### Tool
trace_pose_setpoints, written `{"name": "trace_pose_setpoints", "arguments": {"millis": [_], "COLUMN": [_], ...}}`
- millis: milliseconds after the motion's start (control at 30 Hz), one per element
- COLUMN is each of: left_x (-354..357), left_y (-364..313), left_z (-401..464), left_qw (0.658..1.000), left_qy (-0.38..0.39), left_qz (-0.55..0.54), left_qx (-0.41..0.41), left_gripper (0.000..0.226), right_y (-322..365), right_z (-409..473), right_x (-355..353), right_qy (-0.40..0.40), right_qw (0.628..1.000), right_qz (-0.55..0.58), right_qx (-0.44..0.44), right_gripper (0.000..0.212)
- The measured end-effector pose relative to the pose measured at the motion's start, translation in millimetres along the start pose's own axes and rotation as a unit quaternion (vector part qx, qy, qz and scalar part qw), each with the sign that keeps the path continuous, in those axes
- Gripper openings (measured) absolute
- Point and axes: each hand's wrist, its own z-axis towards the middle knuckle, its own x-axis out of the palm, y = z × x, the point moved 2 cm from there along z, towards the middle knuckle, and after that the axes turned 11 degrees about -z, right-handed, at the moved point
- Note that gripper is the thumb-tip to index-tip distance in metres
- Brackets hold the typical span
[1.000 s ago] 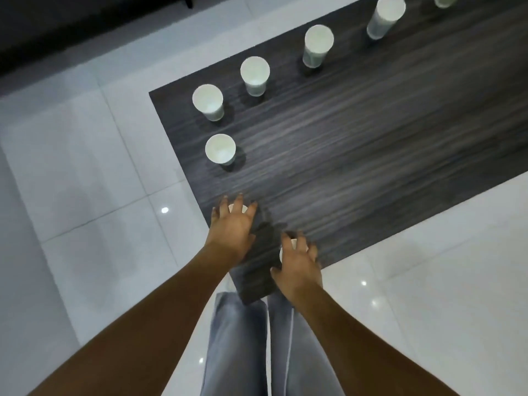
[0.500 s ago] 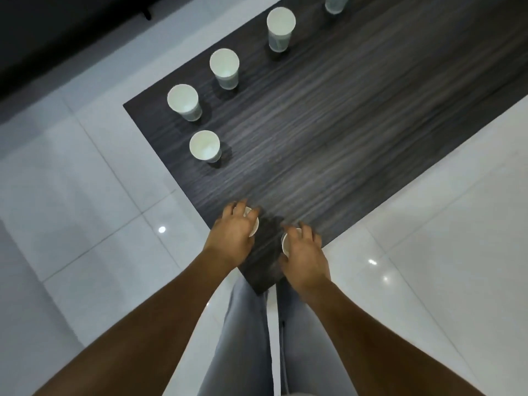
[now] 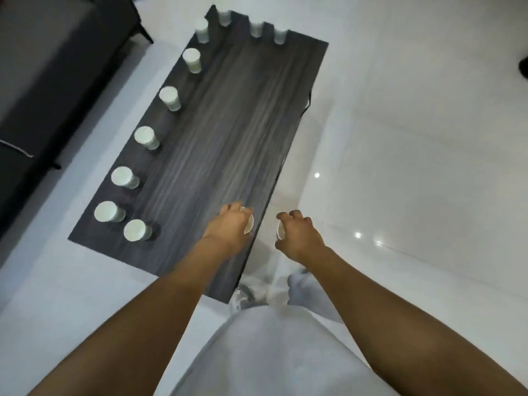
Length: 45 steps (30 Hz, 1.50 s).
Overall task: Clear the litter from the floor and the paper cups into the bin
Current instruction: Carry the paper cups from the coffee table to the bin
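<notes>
While both arms reach forward from the bottom of the view, each hand carries one paper cup, two held cups in all. The left hand [image 3: 228, 227] has its fingers curled round a white paper cup [image 3: 249, 224], whose rim shows at the hand's right side, above the near right edge of the table [image 3: 228, 124]. The right hand [image 3: 300, 234] grips a second white cup [image 3: 280, 232], its open rim turned toward the left hand; this cup is off the table, over the floor [image 3: 414, 138], just beside the table's edge. Both held cups are mostly covered by fingers, so only their rims can be made out.

Standing cups on the table: ten counted, all white, upright, plain.
- One near the front left corner [image 3: 135, 230].
- Six in a line along the left edge, near to far: [image 3: 108, 212], [image 3: 123, 177], [image 3: 146, 137], [image 3: 169, 98], [image 3: 192, 60], [image 3: 202, 30].
- Three along the far end: [image 3: 225, 18], [image 3: 256, 29], [image 3: 280, 35]; these are blurred.

Table: one, long, dark wood grain, low.

Floor: pale glossy tiles with small light reflections.

Other: one dark piece of furniture [image 3: 51, 81] at the left, apart from the table; pale grey trousers [image 3: 271, 352] below the arms.
</notes>
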Motion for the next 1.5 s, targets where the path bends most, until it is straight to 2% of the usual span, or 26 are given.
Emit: {"name": "trace_pose_setpoints", "arguments": {"millis": [200,333,433,567,733,833,1133,1333,1500], "left_x": [16.2,28.1,36.9,50.4,45.6,56.5,102.4,132.3,175.1], "left_y": [-144.0,-260.8,-347.4,-439.1,-494.8,-518.6,-600.1,-641.8,-688.2], "left_z": [58.1,105.7,140.2,183.4,254.7,282.7,367.1,399.8,412.8], "left_qw": [0.992,0.98,0.974,0.976,0.971,0.97,0.961,0.964,0.976], "left_qy": [0.035,0.034,0.03,0.029,-0.041,-0.006,0.08,0.09,0.09], "left_qz": [0.08,0.127,0.132,0.083,0.077,0.094,0.135,0.146,0.114], "left_qx": [0.087,0.147,0.18,0.201,0.221,0.225,0.229,0.201,0.164], "left_gripper": [0.065,0.051,0.041,0.048,0.049,0.052,0.053,0.053,0.053], "right_y": [-138.7,-246.3,-322.8,-407.1,-491.3,-535.6,-638.9,-701.6,-765.5], "right_z": [-17.5,-22.9,-27.4,-27.9,-10.9,-2.7,44.9,62.7,66.2], "right_x": [-64.4,-112.0,-147.2,-182.1,-192.6,-197.2,-230.0,-243.4,-243.9], "right_qy": [-0.052,-0.077,-0.098,-0.128,-0.135,-0.123,-0.103,-0.085,-0.058], "right_qw": [0.995,0.987,0.979,0.966,0.944,0.934,0.923,0.931,0.945], "right_qz": [0.04,0.059,0.078,0.112,0.165,0.182,0.197,0.19,0.18], "right_qx": [0.08,0.128,0.16,0.194,0.252,0.282,0.313,0.301,0.267], "right_gripper": [0.064,0.062,0.062,0.062,0.055,0.05,0.058,0.059,0.059]}}
